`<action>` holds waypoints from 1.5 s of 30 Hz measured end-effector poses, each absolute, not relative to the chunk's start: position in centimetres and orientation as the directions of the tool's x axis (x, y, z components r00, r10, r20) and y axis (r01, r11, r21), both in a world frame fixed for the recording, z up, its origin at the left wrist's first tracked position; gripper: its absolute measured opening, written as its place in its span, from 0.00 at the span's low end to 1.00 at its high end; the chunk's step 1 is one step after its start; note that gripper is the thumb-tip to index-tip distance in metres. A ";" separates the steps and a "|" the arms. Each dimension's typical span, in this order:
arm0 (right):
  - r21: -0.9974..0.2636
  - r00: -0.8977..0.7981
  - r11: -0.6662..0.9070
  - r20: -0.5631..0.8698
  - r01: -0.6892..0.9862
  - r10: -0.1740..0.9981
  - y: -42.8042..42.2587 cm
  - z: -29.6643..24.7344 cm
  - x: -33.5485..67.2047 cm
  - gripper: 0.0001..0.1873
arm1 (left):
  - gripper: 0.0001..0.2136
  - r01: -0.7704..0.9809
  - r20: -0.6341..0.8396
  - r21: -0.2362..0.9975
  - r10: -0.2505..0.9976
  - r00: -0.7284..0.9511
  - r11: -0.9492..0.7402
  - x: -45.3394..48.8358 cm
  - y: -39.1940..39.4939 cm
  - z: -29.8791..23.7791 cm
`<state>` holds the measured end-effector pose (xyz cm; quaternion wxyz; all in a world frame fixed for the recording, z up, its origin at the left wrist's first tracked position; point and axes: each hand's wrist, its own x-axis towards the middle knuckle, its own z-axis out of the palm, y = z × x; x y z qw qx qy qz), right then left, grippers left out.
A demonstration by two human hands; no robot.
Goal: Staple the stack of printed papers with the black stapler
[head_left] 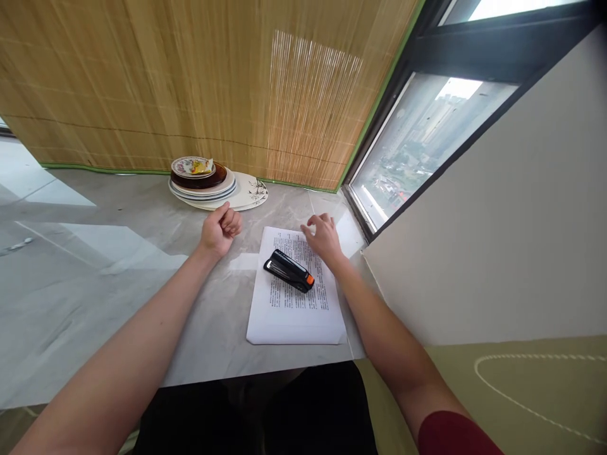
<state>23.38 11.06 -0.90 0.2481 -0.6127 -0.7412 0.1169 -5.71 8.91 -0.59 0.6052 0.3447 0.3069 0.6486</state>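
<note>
Much here is hard to read. The print on the stack of paper (pixel 294 309) is too small to make out, and your right hand (pixel 323 237) covers its far right corner. Your left hand (pixel 220 229) is curled into a loose fist with the fingers tucked under. It grips nothing that shows, though the inside of the palm is hidden. A small yellow object (pixel 202 166) on the top plate cannot be identified. Your red sleeve (pixel 455 433) is cut off at the bottom edge of the view.

Your right hand lies on the far end of the paper with its fingers spread and slightly bent, fingertips touching the sheet and holding nothing. Your left hand rests on the counter just left of the paper's far corner, apart from it. A black stapler (pixel 289 270) with an orange end lies slantwise on the middle of the printed page, just nearer to you than your right hand and not touching it.

The counter (pixel 95 284) is pale grey stone with faint veins. A stack of plates (pixel 202 183) sits beyond your left hand, against a bamboo blind (pixel 190 82) with green edging. To the right, a dark-framed window (pixel 427 145) shows a hazy city far below, beside a plain white wall (pixel 512 221).
</note>
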 end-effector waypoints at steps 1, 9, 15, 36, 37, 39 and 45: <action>-0.417 -0.118 0.214 0.244 0.884 0.963 11.1 -1.8 22.9 0.25 | 0.31 -0.580 0.081 0.810 0.996 -0.027 -0.082 -5.8 8.9 -0.6; -0.294 -0.329 0.333 0.064 0.896 0.942 10.0 -3.7 18.8 0.37 | 0.33 -0.630 0.063 0.776 0.997 0.037 -0.026 -6.0 8.7 -0.3; -0.302 -0.502 0.513 0.120 0.803 0.856 8.9 -4.0 10.3 0.35 | 0.35 -0.718 0.113 0.693 0.994 0.014 -0.068 -6.5 7.6 0.5; -0.296 -0.658 0.655 0.108 0.695 0.746 7.8 -3.7 15.4 0.27 | 0.32 -0.711 0.104 0.701 0.978 0.182 0.058 -6.9 7.8 -0.5; -0.296 -0.659 0.658 0.113 0.692 0.744 8.1 -3.7 15.3 0.27 | 0.33 -0.695 0.103 0.717 0.977 0.187 0.057 -6.9 7.9 -0.6; -0.293 -0.665 0.666 0.117 0.686 0.737 8.5 -3.7 15.2 0.26 | 0.32 -0.649 0.102 0.758 0.973 0.209 0.060 -6.8 8.1 -0.8; -0.316 -0.656 0.652 0.112 0.689 0.747 8.9 -4.2 15.3 0.26 | 0.31 -0.466 0.101 0.884 0.960 0.262 0.035 -6.0 8.8 -1.6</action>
